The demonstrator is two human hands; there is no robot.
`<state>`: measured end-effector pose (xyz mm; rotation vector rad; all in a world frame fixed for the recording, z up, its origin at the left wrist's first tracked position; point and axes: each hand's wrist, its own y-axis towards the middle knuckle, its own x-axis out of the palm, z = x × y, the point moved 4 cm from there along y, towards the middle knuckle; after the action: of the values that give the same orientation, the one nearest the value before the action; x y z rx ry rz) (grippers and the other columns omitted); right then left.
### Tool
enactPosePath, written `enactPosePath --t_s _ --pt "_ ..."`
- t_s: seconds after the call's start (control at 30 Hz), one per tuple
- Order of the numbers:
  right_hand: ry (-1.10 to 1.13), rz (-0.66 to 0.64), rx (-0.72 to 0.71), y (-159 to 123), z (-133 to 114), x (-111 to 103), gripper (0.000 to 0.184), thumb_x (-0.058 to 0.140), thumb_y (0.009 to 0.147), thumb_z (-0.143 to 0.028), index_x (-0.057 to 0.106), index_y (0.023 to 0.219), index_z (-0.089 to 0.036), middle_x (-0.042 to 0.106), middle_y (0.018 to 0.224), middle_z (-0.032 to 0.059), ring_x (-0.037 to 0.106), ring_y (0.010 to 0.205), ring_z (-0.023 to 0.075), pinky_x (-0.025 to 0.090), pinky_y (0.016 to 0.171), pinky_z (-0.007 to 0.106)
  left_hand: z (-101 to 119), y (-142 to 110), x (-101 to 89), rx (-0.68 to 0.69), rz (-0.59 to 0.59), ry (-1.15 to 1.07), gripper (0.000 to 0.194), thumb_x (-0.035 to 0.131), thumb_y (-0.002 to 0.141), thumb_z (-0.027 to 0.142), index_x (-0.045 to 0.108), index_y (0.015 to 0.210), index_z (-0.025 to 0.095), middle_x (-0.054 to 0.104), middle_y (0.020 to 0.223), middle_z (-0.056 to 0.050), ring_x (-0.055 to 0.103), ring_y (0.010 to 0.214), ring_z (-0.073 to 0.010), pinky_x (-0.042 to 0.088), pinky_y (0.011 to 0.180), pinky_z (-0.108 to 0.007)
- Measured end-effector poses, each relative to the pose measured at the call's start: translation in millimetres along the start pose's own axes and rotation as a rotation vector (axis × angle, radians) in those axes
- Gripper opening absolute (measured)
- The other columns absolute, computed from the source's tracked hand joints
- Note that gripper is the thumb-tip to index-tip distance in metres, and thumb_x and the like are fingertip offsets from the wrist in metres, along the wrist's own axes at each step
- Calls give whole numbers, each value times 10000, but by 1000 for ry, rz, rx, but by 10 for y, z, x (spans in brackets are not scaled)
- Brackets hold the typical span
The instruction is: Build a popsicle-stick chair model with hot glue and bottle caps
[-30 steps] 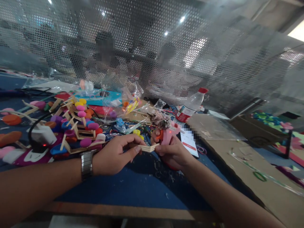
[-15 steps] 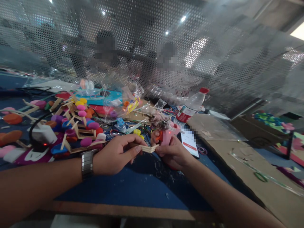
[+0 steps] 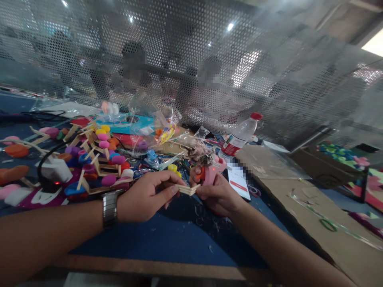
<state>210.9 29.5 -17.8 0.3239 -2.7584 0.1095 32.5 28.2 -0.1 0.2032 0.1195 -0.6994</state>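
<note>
My left hand, with a metal watch at its wrist, pinches a small piece of joined wooden craft sticks between thumb and fingers. The piece bends up at its right end, close to my right thumb. Wrapped around the handle of a pink glue gun with an orange trigger is my right hand. Greyish, matted residue covers the gun's front end. Whether the right fingertips touch the sticks, I cannot tell. Both hands are above the blue tabletop.
Stick frames with colourful round pieces crowd the left, beside a purple power strip with a white plug. Behind the glue gun stand a red-capped bottle and a phone. Cardboard lies right; a perforated metal screen rises behind.
The wooden piece has tilted slightly, its bent right end showing more clearly beside my right thumb. Both hands keep their grips and have barely moved.
</note>
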Motion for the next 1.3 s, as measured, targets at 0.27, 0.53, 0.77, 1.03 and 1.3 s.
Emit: enactPosePath --t_s 0.27,0.53,0.77,1.03,1.3 --pt "13 22 5 0 4 8 425 895 465 -146 610 778 -188 585 652 -38 450 497 75 288 432 206 7 5 6 -17 -12 -18 177 547 944 284 635 1020 150 602 785 -8 526 573 -87 437 540 -209" --pt "9 30 0 7 27 -14 415 903 469 -163 626 776 -190 581 653 -36 441 500 78 274 431 210 26 1 29 -14 -27 -23 181 542 941 288 623 1009 141 597 783 -9 527 570 -84 436 541 -206" --pt "4 61 20 14 36 -11 423 911 444 -156 642 768 -192 585 633 -39 446 483 70 281 426 196 20 2 32 5 -30 -32 164 534 945 264 621 1009 141 597 791 -9 525 566 -80 439 547 -210" --pt "13 56 18 12 29 0 407 901 452 -157 642 764 -190 586 645 -40 456 482 69 302 419 190 14 9 34 7 -32 -29 156 524 946 248 619 1013 143 597 798 -8 528 568 -78 434 545 -205" --pt "6 63 26 15 34 1 416 901 431 -136 639 751 -186 597 648 -38 474 505 77 329 426 192 11 6 29 15 -34 -14 163 510 949 228 625 1023 139 598 787 -3 529 568 -73 437 546 -197"
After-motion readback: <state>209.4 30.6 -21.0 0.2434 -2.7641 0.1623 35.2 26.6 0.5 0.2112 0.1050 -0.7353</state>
